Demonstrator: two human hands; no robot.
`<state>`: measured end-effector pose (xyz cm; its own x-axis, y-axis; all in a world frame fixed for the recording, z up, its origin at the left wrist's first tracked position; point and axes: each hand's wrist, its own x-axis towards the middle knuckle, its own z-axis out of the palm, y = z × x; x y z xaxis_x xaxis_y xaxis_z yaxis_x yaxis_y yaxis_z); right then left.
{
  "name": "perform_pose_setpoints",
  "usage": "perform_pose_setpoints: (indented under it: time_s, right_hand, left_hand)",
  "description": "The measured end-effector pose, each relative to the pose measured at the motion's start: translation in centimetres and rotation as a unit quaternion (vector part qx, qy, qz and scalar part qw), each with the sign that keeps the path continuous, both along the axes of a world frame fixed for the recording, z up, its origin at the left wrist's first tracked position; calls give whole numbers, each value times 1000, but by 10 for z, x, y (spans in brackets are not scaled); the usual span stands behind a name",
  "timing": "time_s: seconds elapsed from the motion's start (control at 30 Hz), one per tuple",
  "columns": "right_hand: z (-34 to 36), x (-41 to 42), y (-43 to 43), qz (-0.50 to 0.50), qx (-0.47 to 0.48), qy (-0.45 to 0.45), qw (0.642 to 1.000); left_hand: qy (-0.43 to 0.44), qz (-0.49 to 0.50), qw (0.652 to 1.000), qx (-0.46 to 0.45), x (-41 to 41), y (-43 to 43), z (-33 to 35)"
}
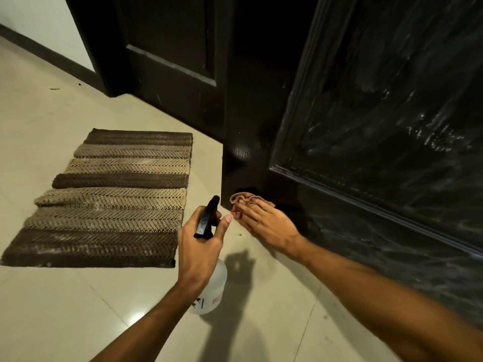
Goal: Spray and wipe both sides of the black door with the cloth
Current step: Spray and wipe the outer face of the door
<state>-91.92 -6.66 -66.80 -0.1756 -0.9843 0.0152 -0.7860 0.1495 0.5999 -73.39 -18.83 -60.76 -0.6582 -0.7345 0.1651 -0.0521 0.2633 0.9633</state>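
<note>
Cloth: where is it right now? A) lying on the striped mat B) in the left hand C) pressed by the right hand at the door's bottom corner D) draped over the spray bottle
C: the right hand presses the cloth against the bottom corner of the black door, while the left hand grips the spray bottle.

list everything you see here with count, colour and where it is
door: 1, black, open, right side, streaky wet marks on its panel
door frame: 1, black, upper middle, behind the door
cloth: 1, reddish-tan, bunched against the door's bottom corner
spray bottle: 1, clear white body with black trigger head, held above the floor, centre
mat: 1, brown and tan stripes, on the floor, left
floor: pale cream tiles
wall: white with dark skirting, upper left
left hand: grips the bottle's head
right hand: presses the cloth to the door
</note>
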Motion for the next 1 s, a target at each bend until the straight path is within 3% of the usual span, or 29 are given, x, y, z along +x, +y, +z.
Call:
perform_pose_setpoints:
  time_s: [0.17, 0.33, 0.5, 0.57, 0.67, 0.73, 0.87, 0.93, 1.0]
  right_hand:
    - [52, -9, 49, -43, -155, 64, 985]
    - [25, -4, 110, -21, 26, 64, 997]
    - [66, -5, 131, -108, -170, 78, 976]
    - [46, 0, 145, -82, -126, 74, 986]
    - [6, 4, 184, -33, 64, 55, 996]
    - [18, -1, 202, -42, 40, 40, 998]
    - [41, -6, 208, -110, -154, 95, 977]
    - [22, -3, 218, -114, -115, 93, 982]
    - [-4, 2, 232, -108, 13, 41, 993]
  left_hand:
    - [19, -7, 1000, -3, -4, 8, 3]
    - [31, -61, 997, 46, -24, 47, 5]
    - [29, -108, 991, 75, -41, 79, 2]
    - [21, -113, 991, 72, -43, 90, -6]
    - [11, -121, 989, 85, -44, 106, -10]
    - [5, -138, 987, 86, -50, 115, -6]
    - [3, -155, 985, 79, -58, 123, -13]
    - [-7, -161, 983, 83, -58, 134, -21]
    - [-9, -167, 982, 85, -56, 143, -22]
